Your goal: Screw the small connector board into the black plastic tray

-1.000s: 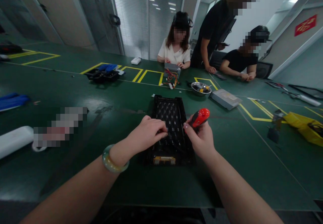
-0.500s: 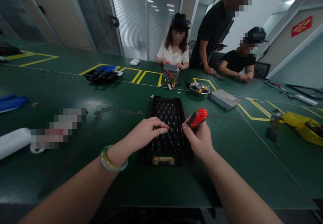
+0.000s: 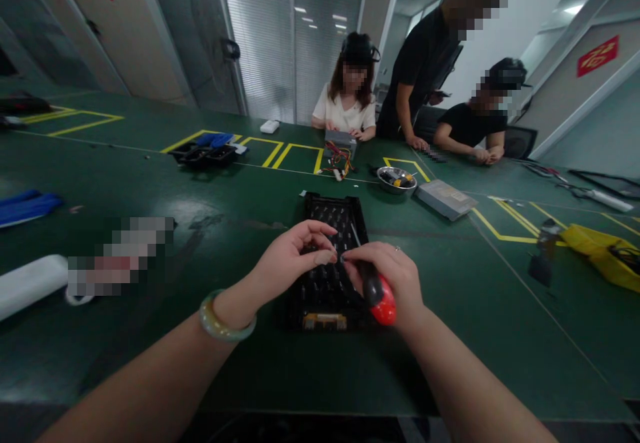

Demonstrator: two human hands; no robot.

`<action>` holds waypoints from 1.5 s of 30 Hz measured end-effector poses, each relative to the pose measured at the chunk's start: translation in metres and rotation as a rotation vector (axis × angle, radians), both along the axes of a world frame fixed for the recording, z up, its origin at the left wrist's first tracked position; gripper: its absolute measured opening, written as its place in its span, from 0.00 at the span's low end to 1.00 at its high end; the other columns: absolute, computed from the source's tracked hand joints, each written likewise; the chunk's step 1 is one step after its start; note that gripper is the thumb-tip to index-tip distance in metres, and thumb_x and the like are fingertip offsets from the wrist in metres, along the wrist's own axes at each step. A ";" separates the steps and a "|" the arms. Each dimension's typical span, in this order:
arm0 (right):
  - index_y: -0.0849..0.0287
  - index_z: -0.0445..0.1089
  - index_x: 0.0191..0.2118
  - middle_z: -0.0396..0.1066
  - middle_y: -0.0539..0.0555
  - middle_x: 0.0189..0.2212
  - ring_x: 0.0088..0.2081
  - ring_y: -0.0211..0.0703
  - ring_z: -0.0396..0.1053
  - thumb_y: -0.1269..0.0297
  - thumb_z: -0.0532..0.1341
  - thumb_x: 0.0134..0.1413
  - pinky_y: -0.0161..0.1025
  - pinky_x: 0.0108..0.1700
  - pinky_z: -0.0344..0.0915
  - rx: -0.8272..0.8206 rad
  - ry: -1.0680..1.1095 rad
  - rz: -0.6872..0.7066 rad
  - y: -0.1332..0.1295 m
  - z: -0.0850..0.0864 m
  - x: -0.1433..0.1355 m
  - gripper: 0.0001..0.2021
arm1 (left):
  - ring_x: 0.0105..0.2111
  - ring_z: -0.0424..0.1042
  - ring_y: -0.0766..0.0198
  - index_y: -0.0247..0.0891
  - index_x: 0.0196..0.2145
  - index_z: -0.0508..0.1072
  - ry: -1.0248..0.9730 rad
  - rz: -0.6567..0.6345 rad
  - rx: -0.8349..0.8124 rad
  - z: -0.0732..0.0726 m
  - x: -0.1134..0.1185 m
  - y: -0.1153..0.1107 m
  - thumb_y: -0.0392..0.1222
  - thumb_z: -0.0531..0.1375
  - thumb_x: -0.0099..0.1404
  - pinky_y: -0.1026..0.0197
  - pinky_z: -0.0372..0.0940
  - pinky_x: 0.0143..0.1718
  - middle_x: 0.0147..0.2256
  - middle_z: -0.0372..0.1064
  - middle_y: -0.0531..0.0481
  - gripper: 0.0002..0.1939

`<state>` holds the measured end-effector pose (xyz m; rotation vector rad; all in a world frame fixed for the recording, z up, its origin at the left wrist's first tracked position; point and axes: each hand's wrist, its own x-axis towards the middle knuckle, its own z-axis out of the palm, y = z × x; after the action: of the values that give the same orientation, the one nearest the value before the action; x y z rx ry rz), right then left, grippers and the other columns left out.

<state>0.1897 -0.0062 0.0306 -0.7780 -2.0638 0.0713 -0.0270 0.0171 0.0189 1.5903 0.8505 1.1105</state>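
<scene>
A black tray-like unit (image 3: 333,216) with rows of small shiny pieces lies on the green table, a tan connector strip (image 3: 325,321) at its near end. Over its left side is my left hand (image 3: 300,250), thumb and fingertips curled close together; anything between them is too small to make out. My right hand (image 3: 395,273) is wrapped round a red and black screwdriver (image 3: 383,300), its shaft pointing up and away across the unit. The right thumb and forefinger tips come near the left fingertips above the middle of the unit.
Beyond the unit are a metal bowl (image 3: 397,180) of small parts, a grey metal box (image 3: 445,198) and a black tray (image 3: 203,153) with blue gloves. Yellow cloth (image 3: 600,250) lies right, a white object (image 3: 33,283) left. Three people are across the green table (image 3: 225,356).
The screwdriver has swung round in my right hand, its handle now low and toward me. My right fingertips have moved left, close to the left ones. My left fingers have lifted a little.
</scene>
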 end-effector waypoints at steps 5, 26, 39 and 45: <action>0.54 0.73 0.42 0.75 0.49 0.38 0.38 0.39 0.72 0.67 0.64 0.61 0.38 0.41 0.64 -0.006 -0.080 0.031 0.001 -0.004 -0.002 0.04 | 0.39 0.74 0.64 0.42 0.52 0.69 0.050 -0.033 0.016 0.000 0.000 -0.005 0.44 0.67 0.63 0.59 0.67 0.45 0.38 0.75 0.52 0.21; 0.55 0.74 0.42 0.75 0.50 0.39 0.39 0.38 0.72 0.69 0.64 0.61 0.39 0.43 0.66 0.027 -0.057 0.038 0.004 -0.006 0.001 0.05 | 0.41 0.74 0.64 0.41 0.47 0.74 0.128 -0.067 0.010 0.001 0.000 -0.007 0.47 0.69 0.60 0.61 0.68 0.45 0.39 0.76 0.53 0.19; 0.57 0.75 0.40 0.76 0.52 0.37 0.39 0.40 0.74 0.70 0.66 0.58 0.39 0.42 0.69 0.079 0.024 0.005 0.001 -0.004 0.000 0.05 | 0.42 0.75 0.61 0.39 0.43 0.79 0.157 -0.075 -0.106 0.003 0.001 -0.005 0.52 0.67 0.62 0.59 0.67 0.48 0.41 0.79 0.49 0.16; 0.56 0.75 0.41 0.76 0.51 0.37 0.39 0.40 0.74 0.70 0.65 0.59 0.40 0.42 0.70 0.063 0.027 0.009 0.001 -0.002 0.001 0.05 | 0.41 0.76 0.60 0.39 0.42 0.80 0.122 -0.065 -0.122 0.003 0.001 -0.006 0.51 0.67 0.61 0.57 0.68 0.48 0.40 0.79 0.49 0.16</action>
<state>0.1909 -0.0055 0.0287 -0.7256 -2.0343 0.0214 -0.0260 0.0112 0.0220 1.5845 0.9221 0.9060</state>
